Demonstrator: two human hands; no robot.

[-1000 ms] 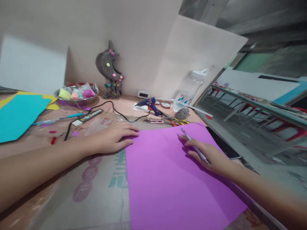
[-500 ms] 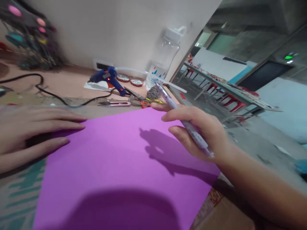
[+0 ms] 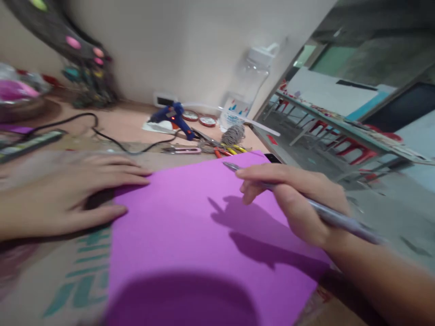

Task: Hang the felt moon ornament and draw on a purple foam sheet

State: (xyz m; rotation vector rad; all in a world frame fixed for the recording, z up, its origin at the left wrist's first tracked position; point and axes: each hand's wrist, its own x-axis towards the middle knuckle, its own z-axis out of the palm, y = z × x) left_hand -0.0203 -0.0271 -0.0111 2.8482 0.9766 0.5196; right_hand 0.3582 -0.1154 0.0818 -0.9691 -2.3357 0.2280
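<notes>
A large purple sheet of paper [image 3: 176, 231] lies flat on printed cardboard [image 3: 57, 267]. My left hand [image 3: 91, 194] rests with outstretched fingers, their tips on the sheet's upper left edge. Above the sheet's right side, my right hand [image 3: 299, 194] grips a pen [image 3: 336, 217] between thumb and fingers. The pen's metal tip points left, over the far part of the paper, and its shadow falls apart from it. Part of the barrel is hidden by the fingers.
Behind the sheet are a blue glue gun [image 3: 175, 118] with a black cord, pink thread snips [image 3: 183, 150], grey yarn [image 3: 233, 134], two small spools [image 3: 207, 120] and a clear bottle [image 3: 248, 86]. A basket [image 3: 20, 104] stands far left. Another table [image 3: 340, 122] is beyond.
The pen has swung from tip-up to tip-left and lower in my right hand, now in a writing grip. The view has shifted, so the sheet and left hand appear farther right.
</notes>
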